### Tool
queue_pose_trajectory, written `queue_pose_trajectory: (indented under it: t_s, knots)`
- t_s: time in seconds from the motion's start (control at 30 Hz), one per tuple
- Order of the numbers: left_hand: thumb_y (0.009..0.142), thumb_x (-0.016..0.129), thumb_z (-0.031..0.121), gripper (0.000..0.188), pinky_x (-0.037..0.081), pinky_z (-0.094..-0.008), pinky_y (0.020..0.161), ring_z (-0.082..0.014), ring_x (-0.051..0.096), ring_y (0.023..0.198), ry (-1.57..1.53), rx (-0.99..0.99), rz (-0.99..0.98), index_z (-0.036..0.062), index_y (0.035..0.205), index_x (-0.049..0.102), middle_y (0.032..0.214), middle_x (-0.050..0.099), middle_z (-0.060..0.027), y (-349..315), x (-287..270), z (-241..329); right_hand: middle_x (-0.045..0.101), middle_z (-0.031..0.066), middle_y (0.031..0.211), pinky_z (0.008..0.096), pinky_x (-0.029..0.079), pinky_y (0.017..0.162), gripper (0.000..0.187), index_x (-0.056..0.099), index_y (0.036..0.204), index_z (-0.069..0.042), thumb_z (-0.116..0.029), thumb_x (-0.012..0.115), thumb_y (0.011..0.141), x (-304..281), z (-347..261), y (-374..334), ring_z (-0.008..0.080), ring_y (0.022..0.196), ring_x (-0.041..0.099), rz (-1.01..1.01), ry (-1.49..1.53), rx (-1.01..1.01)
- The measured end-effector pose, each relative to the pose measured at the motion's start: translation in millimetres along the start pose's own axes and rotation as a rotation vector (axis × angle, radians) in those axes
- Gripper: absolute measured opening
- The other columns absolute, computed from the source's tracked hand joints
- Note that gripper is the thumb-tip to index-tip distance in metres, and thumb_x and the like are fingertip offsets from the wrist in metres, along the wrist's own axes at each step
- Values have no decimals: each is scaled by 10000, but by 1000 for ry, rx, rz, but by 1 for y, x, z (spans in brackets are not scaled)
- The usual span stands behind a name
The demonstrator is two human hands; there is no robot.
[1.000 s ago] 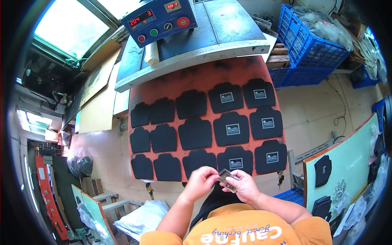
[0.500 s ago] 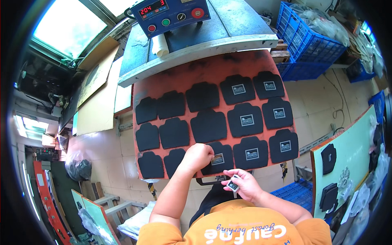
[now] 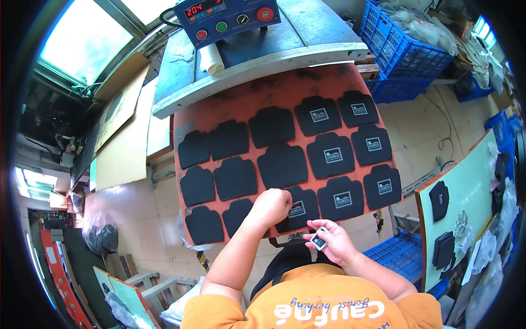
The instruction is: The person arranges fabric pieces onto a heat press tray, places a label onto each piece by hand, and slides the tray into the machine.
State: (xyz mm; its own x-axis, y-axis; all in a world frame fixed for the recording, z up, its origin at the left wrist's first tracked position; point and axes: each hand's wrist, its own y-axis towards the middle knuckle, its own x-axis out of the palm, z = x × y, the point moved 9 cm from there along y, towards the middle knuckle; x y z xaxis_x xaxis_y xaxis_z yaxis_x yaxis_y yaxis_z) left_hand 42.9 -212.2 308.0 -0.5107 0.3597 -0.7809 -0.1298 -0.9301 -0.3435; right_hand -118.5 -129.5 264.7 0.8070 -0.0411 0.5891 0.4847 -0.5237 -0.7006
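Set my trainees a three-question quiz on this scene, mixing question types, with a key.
1. True or false: every black piece bears a pale label.
2. Multiple choice: in the front row on the red board, the left hand's fingers are at which piece? A leftmost; B middle; C rightmost.
3. Fill in: the ____ hand holds at least one small rectangular label.

Key: 1. False: the front row's leftmost piece is plain. 2. B, the middle piece. 3. right.

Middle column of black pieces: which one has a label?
The near piece, closest to the person and partly covered by the left hand. A pale-framed label shows on it; the centre piece and far piece are plain.
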Motion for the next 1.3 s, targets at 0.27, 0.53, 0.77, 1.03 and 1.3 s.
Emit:
queue_pose_trajectory:
  t_s: [0.27, 0.53, 0.77, 1.03, 1.3]
  knots:
    - [712, 568, 74, 97, 503, -404, 698, -336, 628, 747, -23, 10, -11, 39, 740, 654, 739, 639, -171, 1, 3, -3, 515, 142, 1211, 405, 564, 775, 216, 504, 1142, -7, -22, 432, 939, -2, 1, 0, 308, 993, 598, 40, 6, -28]
    - [709, 613, 79, 67, 505, -387, 672, -329, 626, 712, -15, 59, -7, 32, 740, 650, 717, 635, -165, 3, 4, -3, 525, 135, 1176, 401, 566, 774, 232, 515, 1141, 1, -1, 436, 923, 0, 1, -2, 296, 977, 607, 52, 37, -54]
    - [702, 612, 73, 69, 506, -383, 674, -331, 627, 713, -24, 68, -11, 31, 738, 653, 720, 637, -168, 5, 5, -4, 530, 137, 1169, 400, 566, 769, 223, 518, 1135, -1, -5, 435, 929, 0, 2, -3, 293, 971, 609, 55, 53, -88]
    - [695, 603, 71, 84, 505, -387, 678, -332, 628, 719, -23, 91, -31, 27, 741, 657, 717, 635, -172, 7, 6, -5, 530, 134, 1176, 392, 569, 755, 216, 520, 1129, -3, -10, 428, 933, 5, 1, -5, 293, 967, 608, 83, 56, -122]
    - [691, 602, 79, 102, 506, -390, 690, -329, 631, 729, -35, 97, -39, 31, 748, 670, 726, 642, -170, 9, 7, -5, 518, 130, 1204, 387, 571, 744, 222, 514, 1131, -5, 4, 420, 930, 15, 1, 1, 297, 975, 606, 73, 63, -169]
